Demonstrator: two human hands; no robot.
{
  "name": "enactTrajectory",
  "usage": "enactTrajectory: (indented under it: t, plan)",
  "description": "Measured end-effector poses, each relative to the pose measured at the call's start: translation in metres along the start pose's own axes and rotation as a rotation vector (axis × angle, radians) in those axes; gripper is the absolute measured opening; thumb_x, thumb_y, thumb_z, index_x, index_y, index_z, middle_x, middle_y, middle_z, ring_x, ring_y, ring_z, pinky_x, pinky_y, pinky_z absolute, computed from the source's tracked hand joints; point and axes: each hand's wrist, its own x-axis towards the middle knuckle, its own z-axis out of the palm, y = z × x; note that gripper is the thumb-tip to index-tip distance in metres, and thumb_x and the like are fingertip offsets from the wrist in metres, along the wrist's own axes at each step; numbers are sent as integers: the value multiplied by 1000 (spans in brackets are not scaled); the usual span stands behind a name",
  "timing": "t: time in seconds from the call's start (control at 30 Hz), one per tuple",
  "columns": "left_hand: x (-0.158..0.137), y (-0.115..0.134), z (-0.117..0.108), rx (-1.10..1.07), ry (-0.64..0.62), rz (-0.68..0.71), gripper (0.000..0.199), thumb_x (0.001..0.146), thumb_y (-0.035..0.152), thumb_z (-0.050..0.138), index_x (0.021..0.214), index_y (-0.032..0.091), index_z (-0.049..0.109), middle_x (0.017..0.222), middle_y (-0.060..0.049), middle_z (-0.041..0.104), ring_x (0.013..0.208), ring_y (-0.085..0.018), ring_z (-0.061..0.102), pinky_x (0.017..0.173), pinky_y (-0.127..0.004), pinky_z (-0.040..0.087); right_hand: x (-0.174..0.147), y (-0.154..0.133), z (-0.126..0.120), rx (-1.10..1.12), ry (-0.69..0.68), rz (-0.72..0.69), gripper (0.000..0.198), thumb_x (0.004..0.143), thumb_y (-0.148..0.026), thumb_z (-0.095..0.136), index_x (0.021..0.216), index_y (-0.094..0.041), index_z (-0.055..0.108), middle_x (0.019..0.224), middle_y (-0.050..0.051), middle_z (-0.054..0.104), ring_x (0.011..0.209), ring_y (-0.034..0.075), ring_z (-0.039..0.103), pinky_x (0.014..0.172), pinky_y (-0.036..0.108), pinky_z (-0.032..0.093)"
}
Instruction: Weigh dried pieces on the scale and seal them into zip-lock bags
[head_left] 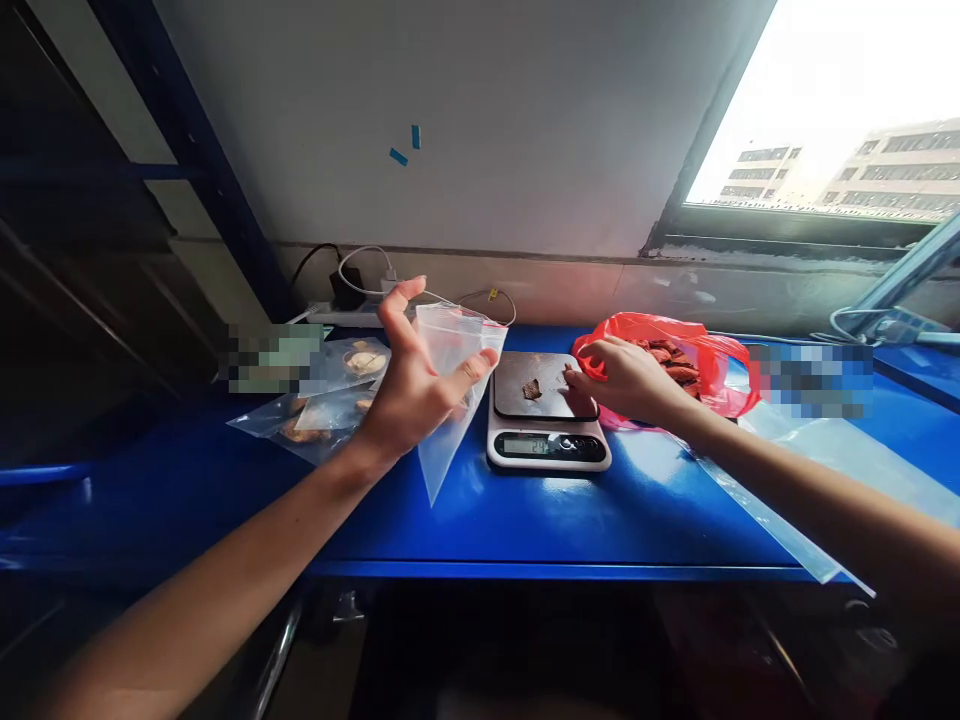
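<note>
My left hand is closed on a clear plastic zip bag, which hangs tilted left of the scale with its mouth up. A digital kitchen scale with a metal plate stands on the blue table; its small display is hard to read. On the plate lies a flat brown dried piece. My right hand is over the plate's right edge, its fingertips pinching a small brown piece. Just behind that hand, a red plastic bag lies open around several reddish-brown dried pieces.
Clear bags with pale and brown contents lie at the left on the blue table. Flat empty plastic bags spread at the right, by the table's front edge. A power strip with cables runs along the wall. A window is at the right.
</note>
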Motion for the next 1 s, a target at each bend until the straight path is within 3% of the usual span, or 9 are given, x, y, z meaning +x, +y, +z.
enactTrajectory:
  t: [0.13, 0.27, 0.33, 0.43, 0.5, 0.63, 0.73, 0.87, 1.0]
  plan:
    - [-4, 0, -4, 22, -13, 19, 84, 68, 29, 78, 131, 27, 22, 120, -10, 57, 110, -29, 62, 99, -54, 49, 1, 4, 20, 12, -30, 17, 24, 87, -30, 49, 72, -20, 64, 80, 9, 68, 76, 20, 62, 76, 35, 45]
    - [-7, 4, -7, 28, -38, 40, 83, 70, 31, 78, 131, 25, 22, 122, -12, 55, 114, -30, 60, 104, -54, 45, 2, -3, 20, 55, 8, 14, 15, 84, -28, 56, 90, -18, 65, 88, 9, 70, 87, 23, 62, 84, 38, 46]
    - [-8, 5, -8, 44, -34, 39, 83, 70, 32, 78, 132, 26, 23, 122, -12, 54, 113, -30, 60, 102, -54, 46, 2, -7, 11, 160, -28, -3, 29, 83, -27, 57, 109, -17, 62, 90, 9, 70, 86, 21, 62, 80, 36, 48]
    - [-8, 4, -7, 87, -28, 59, 81, 71, 34, 77, 131, 25, 24, 126, -13, 51, 115, -31, 58, 101, -53, 48, 4, -16, -9, 348, -308, -167, 48, 83, -25, 57, 131, -20, 54, 96, 6, 70, 79, 17, 63, 71, 31, 49]
    - [-9, 2, -6, 110, -35, 93, 78, 71, 33, 76, 130, 26, 25, 128, -14, 50, 117, -31, 57, 102, -54, 47, 11, -23, -21, 359, -508, -313, 45, 83, -19, 56, 128, -22, 59, 105, 7, 69, 81, 15, 64, 69, 27, 49]
    - [-10, 1, -6, 99, -84, 95, 77, 71, 29, 76, 130, 27, 26, 124, -11, 53, 113, -30, 59, 103, -56, 46, 30, -36, -26, 223, -618, -470, 39, 81, -8, 52, 111, -24, 71, 105, 6, 69, 79, 15, 63, 68, 26, 47]
    - [-11, 5, -7, 105, -90, 36, 76, 70, 28, 77, 129, 25, 29, 120, -11, 56, 111, -29, 60, 102, -54, 48, 38, -38, -17, 190, -558, -515, 36, 81, -6, 52, 107, -22, 72, 103, 7, 68, 83, 15, 62, 74, 28, 48]
    - [-13, 10, -6, 130, -113, -38, 76, 71, 34, 76, 129, 24, 27, 123, -12, 55, 110, -29, 60, 97, -51, 51, 35, -31, -8, 189, -351, -503, 26, 85, -14, 56, 104, -20, 72, 101, 8, 62, 77, 14, 59, 72, 30, 47]
    - [-16, 0, -2, 178, -148, 59, 82, 70, 33, 77, 131, 24, 24, 126, -13, 50, 117, -31, 56, 98, -52, 48, 29, -36, -30, 351, -65, -468, 23, 87, -24, 58, 105, -19, 72, 97, 8, 62, 80, 15, 57, 69, 29, 45]
